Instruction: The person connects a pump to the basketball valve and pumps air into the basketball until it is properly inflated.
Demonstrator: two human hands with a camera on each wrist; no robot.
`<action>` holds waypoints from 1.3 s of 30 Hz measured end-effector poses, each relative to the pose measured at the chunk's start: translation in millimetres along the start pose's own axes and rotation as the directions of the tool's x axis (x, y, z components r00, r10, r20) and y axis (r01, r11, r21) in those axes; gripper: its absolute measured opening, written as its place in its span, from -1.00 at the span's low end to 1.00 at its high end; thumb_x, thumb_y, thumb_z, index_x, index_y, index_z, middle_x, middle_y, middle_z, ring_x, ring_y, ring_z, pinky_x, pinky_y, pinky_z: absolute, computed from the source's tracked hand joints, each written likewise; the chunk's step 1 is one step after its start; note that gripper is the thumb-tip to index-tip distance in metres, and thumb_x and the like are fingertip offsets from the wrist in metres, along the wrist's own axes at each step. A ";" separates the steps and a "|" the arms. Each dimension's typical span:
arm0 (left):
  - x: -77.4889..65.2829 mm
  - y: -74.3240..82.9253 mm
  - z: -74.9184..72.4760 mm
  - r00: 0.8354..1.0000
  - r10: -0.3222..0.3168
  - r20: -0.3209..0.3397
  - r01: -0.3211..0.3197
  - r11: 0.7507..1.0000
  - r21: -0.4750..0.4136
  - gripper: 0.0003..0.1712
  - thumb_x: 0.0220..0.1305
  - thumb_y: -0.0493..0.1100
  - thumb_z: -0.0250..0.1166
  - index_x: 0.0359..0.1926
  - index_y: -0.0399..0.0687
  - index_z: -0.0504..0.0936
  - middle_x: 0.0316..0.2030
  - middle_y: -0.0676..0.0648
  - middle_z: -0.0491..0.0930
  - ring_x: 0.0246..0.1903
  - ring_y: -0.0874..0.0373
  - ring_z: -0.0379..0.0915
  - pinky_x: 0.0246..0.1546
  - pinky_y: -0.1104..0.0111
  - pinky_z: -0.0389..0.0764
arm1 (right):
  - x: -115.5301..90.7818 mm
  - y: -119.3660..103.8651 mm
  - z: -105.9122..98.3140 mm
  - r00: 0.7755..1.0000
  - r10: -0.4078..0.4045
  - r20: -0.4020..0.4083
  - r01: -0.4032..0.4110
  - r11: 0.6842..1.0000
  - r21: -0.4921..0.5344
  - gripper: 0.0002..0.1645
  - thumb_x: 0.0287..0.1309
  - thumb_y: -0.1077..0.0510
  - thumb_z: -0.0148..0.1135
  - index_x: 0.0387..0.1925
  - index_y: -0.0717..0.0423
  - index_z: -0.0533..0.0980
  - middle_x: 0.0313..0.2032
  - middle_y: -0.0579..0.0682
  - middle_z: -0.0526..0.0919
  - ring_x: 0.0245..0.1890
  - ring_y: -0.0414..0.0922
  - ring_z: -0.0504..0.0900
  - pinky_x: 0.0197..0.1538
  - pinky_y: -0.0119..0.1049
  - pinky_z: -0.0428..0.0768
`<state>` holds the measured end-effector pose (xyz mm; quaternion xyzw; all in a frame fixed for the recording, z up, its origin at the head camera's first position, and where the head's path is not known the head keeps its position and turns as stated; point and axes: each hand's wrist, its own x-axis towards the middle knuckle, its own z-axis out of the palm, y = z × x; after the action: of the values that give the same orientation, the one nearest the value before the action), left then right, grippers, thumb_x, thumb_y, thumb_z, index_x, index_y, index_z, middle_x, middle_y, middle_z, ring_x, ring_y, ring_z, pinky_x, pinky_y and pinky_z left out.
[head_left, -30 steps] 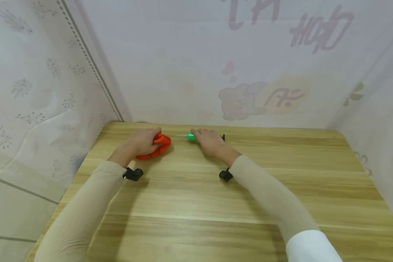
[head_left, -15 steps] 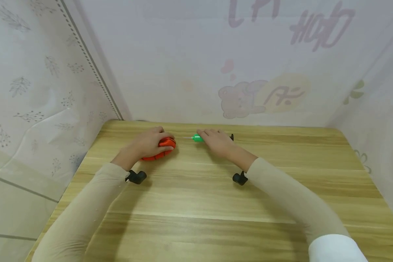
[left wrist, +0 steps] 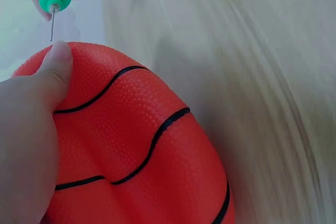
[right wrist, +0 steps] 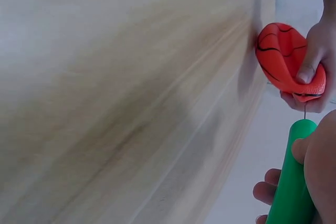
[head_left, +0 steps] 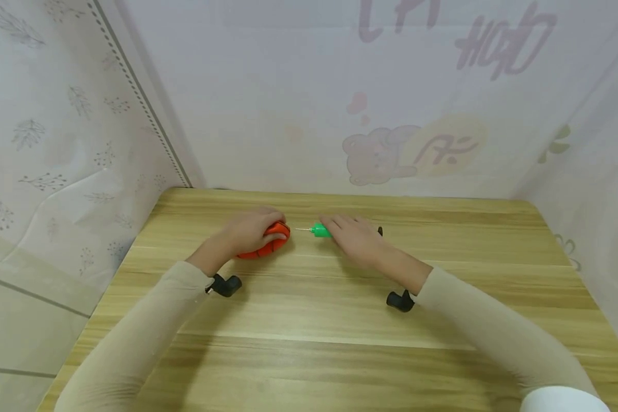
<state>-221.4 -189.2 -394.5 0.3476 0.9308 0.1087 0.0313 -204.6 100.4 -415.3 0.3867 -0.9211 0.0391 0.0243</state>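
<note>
My left hand [head_left: 252,229] grips a soft, dented orange-red toy basketball [head_left: 268,249] with black lines, its thumb pressed on the rubber near one end. In the left wrist view the sunken folds of the basketball [left wrist: 136,129] show clearly. My right hand [head_left: 357,237] holds a green ball pump [head_left: 321,230], fingers wrapped round its barrel. A thin metal needle [left wrist: 52,24] sticks out of the pump's front, pointing at the basketball's end close by the left thumb. In the right wrist view the green barrel [right wrist: 291,182] lines up with that end. The pump's dark handle [head_left: 380,231] shows behind the right hand.
Both hands are over the far part of a wooden table [head_left: 309,320]. A pale printed wall covering [head_left: 268,103] stands right behind the table's back edge. A black wrist camera mount [head_left: 226,285] sits under the left wrist, another [head_left: 400,301] under the right.
Both hands have moved right and nearer the body, carrying the basketball and the pump. The left thumb has shifted along the ball, and the needle-to-ball gap in the head view has narrowed.
</note>
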 end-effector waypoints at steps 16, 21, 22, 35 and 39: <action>14.7 43.6 12.6 0.988 0.150 -0.028 -0.149 0.989 0.023 -0.72 0.41 -0.12 0.32 0.08 -0.08 0.64 -0.08 -0.06 0.64 -0.05 -0.01 0.57 0.09 0.15 0.56 | -62.4 4.9 -3.9 0.995 0.061 -0.078 -0.058 0.998 0.040 -0.40 0.46 0.07 0.11 0.41 0.25 0.33 0.12 0.14 0.61 0.16 0.08 0.59 0.12 0.03 0.58; 15.6 49.2 18.0 0.981 0.183 -0.066 -0.181 0.983 0.041 -0.75 0.38 -0.12 0.35 0.02 -0.07 0.64 -0.15 -0.04 0.63 -0.13 0.01 0.56 0.01 0.17 0.58 | -70.2 2.7 -0.3 0.994 0.056 -0.093 -0.053 0.998 0.033 -0.40 0.43 0.08 0.17 0.38 0.25 0.36 0.07 0.13 0.63 0.09 0.05 0.62 0.03 0.00 0.61; 15.8 50.2 19.1 0.979 0.190 -0.074 -0.187 0.981 0.044 -0.75 0.38 -0.10 0.36 0.01 -0.08 0.64 -0.15 -0.04 0.63 -0.13 0.00 0.56 0.01 0.16 0.58 | -71.1 2.0 0.2 0.994 0.054 -0.099 -0.052 0.998 0.030 -0.40 0.42 0.08 0.18 0.37 0.25 0.37 0.06 0.13 0.64 0.08 0.04 0.63 0.01 -0.01 0.62; 20.1 62.4 24.7 0.983 0.180 -0.045 -0.179 0.983 0.027 -0.71 0.42 -0.02 0.32 0.01 -0.10 0.61 -0.09 -0.03 0.64 -0.10 0.04 0.53 0.03 0.20 0.57 | -74.8 -2.5 2.0 0.991 0.043 -0.124 -0.043 0.999 0.002 -0.41 0.41 0.07 0.20 0.34 0.27 0.39 -0.01 0.13 0.65 -0.01 0.02 0.65 -0.04 -0.02 0.62; 19.7 64.1 25.1 0.984 0.173 -0.042 -0.171 0.985 0.030 -0.70 0.42 0.00 0.31 0.00 -0.10 0.63 -0.12 -0.01 0.65 -0.11 0.06 0.53 0.02 0.23 0.57 | -74.0 -5.3 1.5 0.993 0.044 -0.114 -0.047 0.999 -0.022 -0.43 0.41 0.05 0.21 0.32 0.26 0.42 -0.02 0.11 0.66 0.00 0.03 0.66 -0.04 -0.04 0.64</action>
<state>-191.9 -124.7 -404.2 0.4245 0.8991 0.1063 -0.0036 -149.1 149.1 -422.0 0.3626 -0.9271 0.0502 0.0805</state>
